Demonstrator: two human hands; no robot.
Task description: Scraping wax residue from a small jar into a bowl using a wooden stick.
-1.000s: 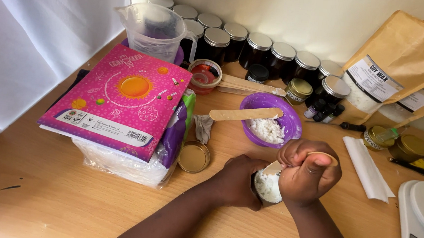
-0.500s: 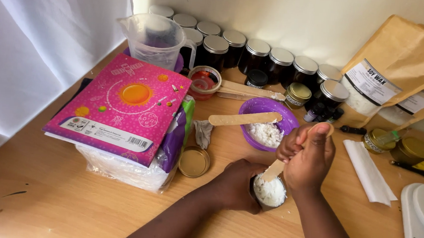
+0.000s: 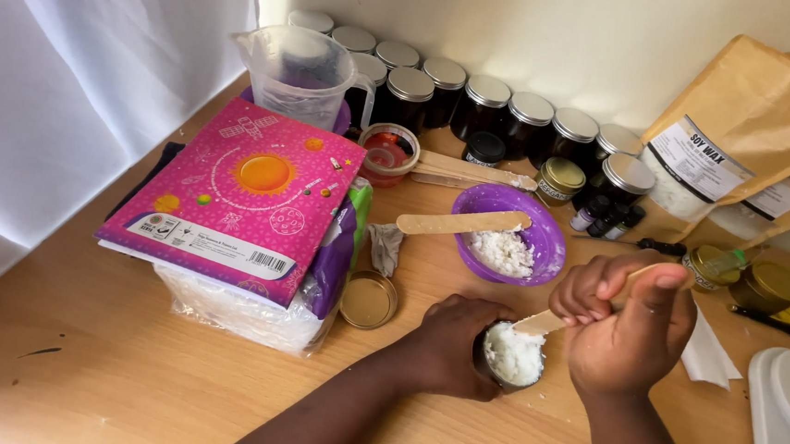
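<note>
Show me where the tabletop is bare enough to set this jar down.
Bare wood lies at the near left, below the pink book and left of the left hand. Crowded: around the purple bowl and the lidded jars.

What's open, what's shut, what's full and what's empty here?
Small jar: open, full of white flakes, held by left hand.
Stick: tip in the jar, gripped by right hand.
Gold lid: off, lying on the table.
Purple bowl: part full of white flakes.
Jug: upright, looks empty.
Dark jars: lids on.
Brown bag: upright; cannot tell if open.
</note>
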